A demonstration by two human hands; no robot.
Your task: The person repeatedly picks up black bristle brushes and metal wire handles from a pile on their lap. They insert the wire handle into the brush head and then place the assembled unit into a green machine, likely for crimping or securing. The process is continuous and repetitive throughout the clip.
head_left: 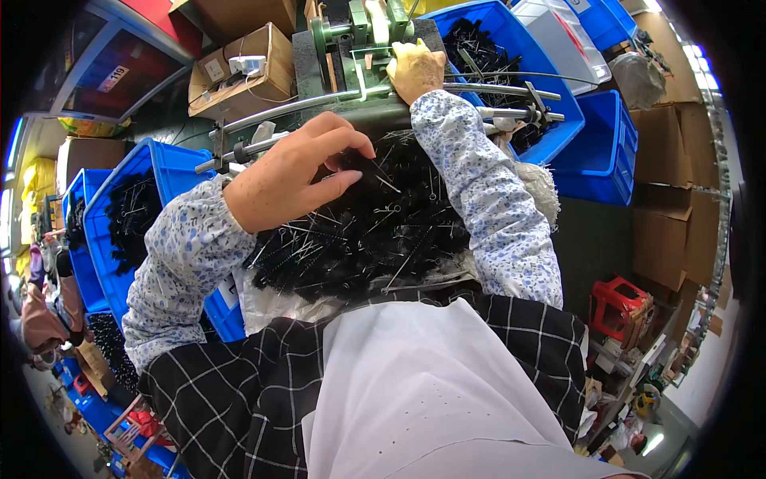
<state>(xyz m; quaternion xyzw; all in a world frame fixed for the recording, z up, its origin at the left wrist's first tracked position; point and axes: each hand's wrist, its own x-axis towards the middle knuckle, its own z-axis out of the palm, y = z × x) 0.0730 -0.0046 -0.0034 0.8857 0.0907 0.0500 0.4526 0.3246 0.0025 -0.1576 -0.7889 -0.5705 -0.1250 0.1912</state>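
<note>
My left hand (297,168) is over a heap of black bristle brushes (351,247) with thin metal wire stems, some ending in small loops. Its thumb and fingers curl round a black wire brush (369,166), whose stem points toward the right. Farther ahead, my right hand (416,72) rests at the front of a dark green metal machine (357,60), its fingers bent and closed. What those fingers grip is hidden. Between the machine and the heap run curved metal rods (311,104).
Blue bins of black brushes stand at the left (159,164) and right (550,80). Another blue bin (598,152) is farther right. A cardboard box (247,72) sits left of the machine. A red stool (618,307) stands at the lower right.
</note>
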